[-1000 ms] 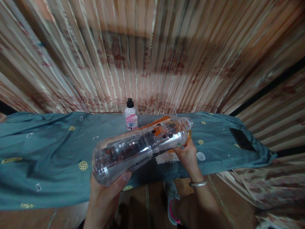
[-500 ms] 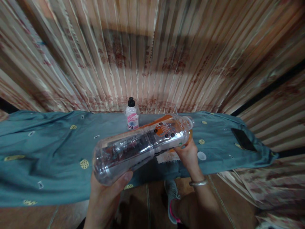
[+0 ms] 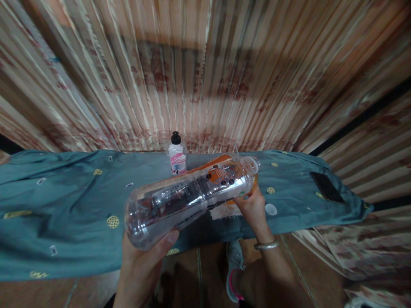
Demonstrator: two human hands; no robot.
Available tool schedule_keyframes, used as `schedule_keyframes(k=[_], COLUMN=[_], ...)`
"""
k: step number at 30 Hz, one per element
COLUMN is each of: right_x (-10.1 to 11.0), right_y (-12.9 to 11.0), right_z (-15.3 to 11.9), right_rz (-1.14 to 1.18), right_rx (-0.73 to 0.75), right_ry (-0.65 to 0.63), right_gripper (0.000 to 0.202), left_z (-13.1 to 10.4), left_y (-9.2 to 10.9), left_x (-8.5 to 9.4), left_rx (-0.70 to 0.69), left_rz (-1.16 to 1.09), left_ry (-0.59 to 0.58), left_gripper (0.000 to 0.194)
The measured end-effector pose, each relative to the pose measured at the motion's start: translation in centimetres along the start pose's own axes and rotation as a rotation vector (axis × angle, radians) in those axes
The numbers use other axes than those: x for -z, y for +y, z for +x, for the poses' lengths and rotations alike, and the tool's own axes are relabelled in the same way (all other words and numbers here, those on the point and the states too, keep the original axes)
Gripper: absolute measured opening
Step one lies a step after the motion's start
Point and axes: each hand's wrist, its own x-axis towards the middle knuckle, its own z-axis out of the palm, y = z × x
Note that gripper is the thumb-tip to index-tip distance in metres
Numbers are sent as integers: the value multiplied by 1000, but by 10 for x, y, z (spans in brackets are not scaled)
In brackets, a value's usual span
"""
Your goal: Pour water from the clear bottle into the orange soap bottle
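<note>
1. Our bottle (image 3: 180, 201) is tilted above the cloth (image 3: 73, 188), its base low to the left and its neck raised to the right. It is clear, with thin-looking walls, so we judge that a light, broad grip suits it better than a hard squeeze.
2. Our left hand (image 3: 141, 261) is part-curled round the bottle's base, thumb along the near side, its other fingers hidden. This hand seems to bear much of the weight; a palm well under the base should guard against rolling.
3. Our right hand (image 3: 253, 209) is bent in close at the bottle's neck, against an orange thing (image 3: 255, 183). With its fingertips hidden, we cannot tell how far it is closed or which of the two it grips. Light support there should stop the neck from dipping.
4. We see no cap on the bottle's mouth (image 3: 251, 164), though glare blurs it; treating it as open seems wiser.
5. Beyond the bottle, just left of its middle, a small bottle (image 3: 177, 160) stands upright. We would swing gently on that side.
6. Under the bottle's neck end lies ragged paper (image 3: 221, 212); right of it, a white disc (image 3: 270, 209). The phone (image 3: 326, 187) lies farther right, best spared any drips.
</note>
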Motion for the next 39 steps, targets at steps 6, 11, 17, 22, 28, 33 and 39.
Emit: schedule_keyframes(k=[6, 11, 17, 22, 28, 33, 39], right_x=[-1, -2, -2, -1, -1, -2, -2], right_y=[2, 4, 4, 3, 1, 0, -3], right_z=[0, 0, 0, 0, -1, -1, -2], right_rz=[-31, -43, -35, -33, -46, -44, -36], right_rx=[20, 22, 34, 39, 20, 38, 39], right_ry=[12, 32, 20, 11, 13, 18, 10], right_gripper=[57, 55, 56, 56, 56, 58, 53], left_z=[0, 1, 3, 1, 1, 3, 3], left_y=[-5, -2, -3, -9, -4, -5, -5], left_x=[4, 4, 7, 9, 11, 13, 13], left_rx=[-35, -23, -43, -76, -43, -37, -53], left_rz=[6, 17, 24, 2, -4, 11, 23], left_ry=[-19, -35, -82, -55, -85, -104, -102], left_gripper=[72, 71, 66, 69, 72, 68, 68])
